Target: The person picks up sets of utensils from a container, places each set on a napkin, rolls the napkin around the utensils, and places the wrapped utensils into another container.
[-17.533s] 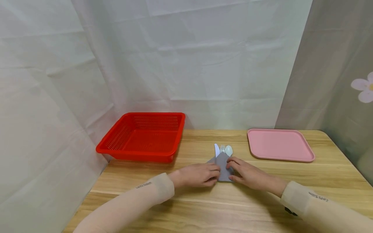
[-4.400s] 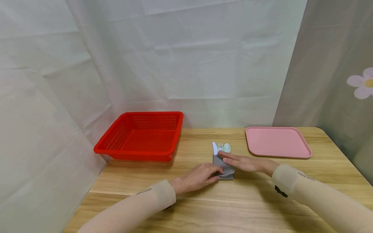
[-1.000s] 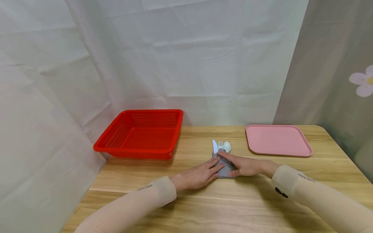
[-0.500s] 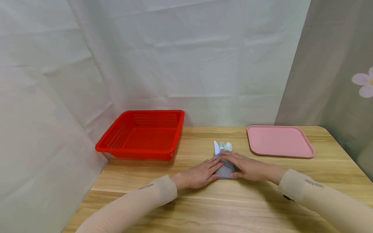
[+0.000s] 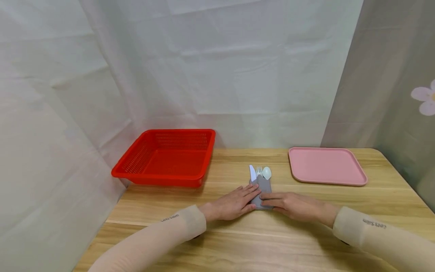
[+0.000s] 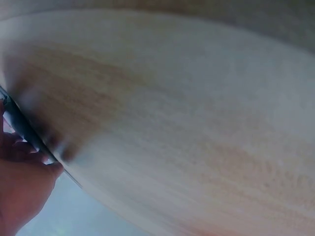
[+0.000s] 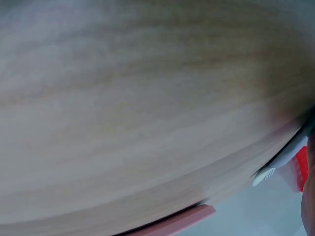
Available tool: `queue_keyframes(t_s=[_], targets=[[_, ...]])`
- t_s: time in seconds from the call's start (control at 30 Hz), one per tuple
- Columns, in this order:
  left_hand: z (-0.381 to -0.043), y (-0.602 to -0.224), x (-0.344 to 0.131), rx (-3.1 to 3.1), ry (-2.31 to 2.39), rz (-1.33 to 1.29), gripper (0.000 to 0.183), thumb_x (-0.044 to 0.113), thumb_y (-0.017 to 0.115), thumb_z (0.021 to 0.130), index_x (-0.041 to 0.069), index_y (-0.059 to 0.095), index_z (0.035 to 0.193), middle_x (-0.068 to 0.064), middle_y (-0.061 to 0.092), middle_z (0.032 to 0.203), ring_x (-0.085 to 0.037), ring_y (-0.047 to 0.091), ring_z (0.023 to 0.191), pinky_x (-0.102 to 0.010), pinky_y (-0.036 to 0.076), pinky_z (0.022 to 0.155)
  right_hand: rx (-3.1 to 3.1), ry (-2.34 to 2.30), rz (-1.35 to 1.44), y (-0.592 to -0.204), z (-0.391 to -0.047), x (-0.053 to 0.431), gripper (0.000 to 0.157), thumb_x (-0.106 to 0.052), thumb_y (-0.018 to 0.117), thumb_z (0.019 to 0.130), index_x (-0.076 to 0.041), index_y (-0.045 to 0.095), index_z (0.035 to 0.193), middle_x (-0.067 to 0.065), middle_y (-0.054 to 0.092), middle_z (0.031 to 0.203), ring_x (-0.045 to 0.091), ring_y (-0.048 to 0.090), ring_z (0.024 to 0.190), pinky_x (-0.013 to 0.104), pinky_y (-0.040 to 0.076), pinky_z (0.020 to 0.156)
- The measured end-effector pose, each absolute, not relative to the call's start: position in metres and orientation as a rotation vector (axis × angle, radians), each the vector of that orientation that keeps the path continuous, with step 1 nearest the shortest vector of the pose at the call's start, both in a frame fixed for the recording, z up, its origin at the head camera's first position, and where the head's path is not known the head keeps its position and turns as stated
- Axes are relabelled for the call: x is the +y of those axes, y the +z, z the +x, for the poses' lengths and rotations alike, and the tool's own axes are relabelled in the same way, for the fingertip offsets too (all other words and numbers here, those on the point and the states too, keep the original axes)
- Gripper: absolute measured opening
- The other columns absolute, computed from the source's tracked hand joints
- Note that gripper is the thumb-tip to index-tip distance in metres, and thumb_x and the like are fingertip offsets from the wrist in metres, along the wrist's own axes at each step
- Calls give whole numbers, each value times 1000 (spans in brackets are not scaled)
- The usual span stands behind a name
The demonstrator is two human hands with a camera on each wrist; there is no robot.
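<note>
A grey folded napkin (image 5: 265, 184) lies on the wooden table in the head view. Out of its far end stick the heads of a white knife (image 5: 252, 173), a fork (image 5: 259, 171) and a spoon (image 5: 267, 173); their handles are hidden in the cloth. My left hand (image 5: 231, 204) rests its extended fingers on the napkin's left side. With straight fingers, my right hand (image 5: 299, 206) presses on the lower right part, fingertips close to the left hand's. In the left wrist view, the left hand (image 6: 24, 189) shows beside the cloth's dark edge.
A red perforated basket (image 5: 176, 177) stands at the back left of the table. At the back right lies a pink tray (image 5: 327, 166). White curtain (image 5: 238, 75) hangs behind, and a grey one (image 5: 380, 87) at the right.
My right hand has slid from the napkin's upper part down to its lower right, and the flap there now lies flat. The left hand stays put. Earlier, a corner stuck out left; now it is folded in.
</note>
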State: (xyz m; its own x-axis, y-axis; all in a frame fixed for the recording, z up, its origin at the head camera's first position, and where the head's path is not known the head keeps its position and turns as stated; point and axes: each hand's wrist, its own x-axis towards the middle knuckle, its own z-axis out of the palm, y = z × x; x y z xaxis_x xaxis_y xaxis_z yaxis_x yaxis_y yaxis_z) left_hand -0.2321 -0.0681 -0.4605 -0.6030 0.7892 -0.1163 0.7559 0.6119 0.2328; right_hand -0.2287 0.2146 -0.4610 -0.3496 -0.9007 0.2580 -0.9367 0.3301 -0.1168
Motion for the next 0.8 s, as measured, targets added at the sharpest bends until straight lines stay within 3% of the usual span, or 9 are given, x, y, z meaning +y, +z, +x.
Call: queue_keyframes(t_s=[0.27,0.8], targets=[[-233,-460,-70,2630,230,1257,65,45,33,114,11,18,167,-3,12,175,-19,9,160,-48,15,128,-2475,478,1748,-462,-229,215,46,-10,67,102,-7,60,147,8,57,152,26,57,136,45,54,103],[-247,-458,-77,2579,232,1148,89,61,39,107,7,5,168,-6,3,176,-22,2,161,-49,4,129,-2501,479,1731,-461,-227,213,46,-7,71,98,-8,64,143,9,59,150,28,57,136,47,53,104]])
